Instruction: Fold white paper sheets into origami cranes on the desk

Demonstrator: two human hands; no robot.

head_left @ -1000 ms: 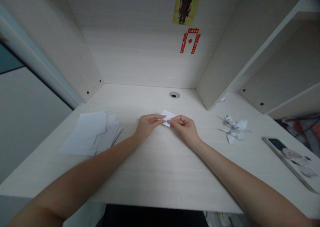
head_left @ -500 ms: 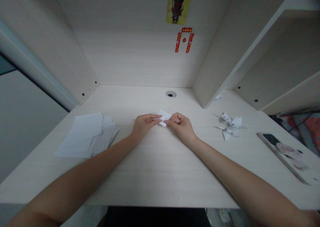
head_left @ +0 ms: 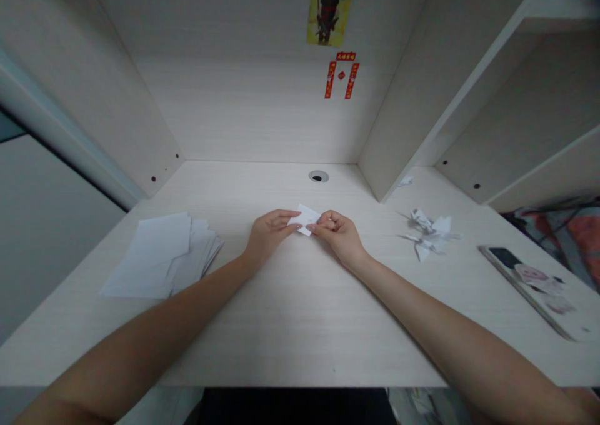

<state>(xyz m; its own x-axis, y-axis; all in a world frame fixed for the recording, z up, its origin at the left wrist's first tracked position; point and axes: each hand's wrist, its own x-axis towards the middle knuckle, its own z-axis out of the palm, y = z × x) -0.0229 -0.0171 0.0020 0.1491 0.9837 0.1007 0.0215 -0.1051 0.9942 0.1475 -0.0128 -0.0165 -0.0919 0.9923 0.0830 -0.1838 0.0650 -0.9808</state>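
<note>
A small folded piece of white paper (head_left: 306, 215) is held between my two hands over the middle of the desk. My left hand (head_left: 270, 232) pinches its left edge between thumb and fingers. On the other side, my right hand (head_left: 338, 232) grips the right edge, thumb in front and fingers curled behind. Exactly how the paper is folded is too small to make out. To the left lies a loose stack of white paper sheets (head_left: 162, 250). Several folded white paper pieces (head_left: 429, 231) with thin points lie in a cluster to the right.
A phone (head_left: 534, 287) in a decorated case lies at the right of the desk (head_left: 290, 325). Behind my hands is a round cable hole (head_left: 319, 176). An upright partition (head_left: 398, 119) meets the desk at the back right, and patterned cloth (head_left: 557, 237) sits at the far right.
Both hands keep hold of the folded paper, and my left fingers have shifted slightly left along it. The whole view has moved a little.
</note>
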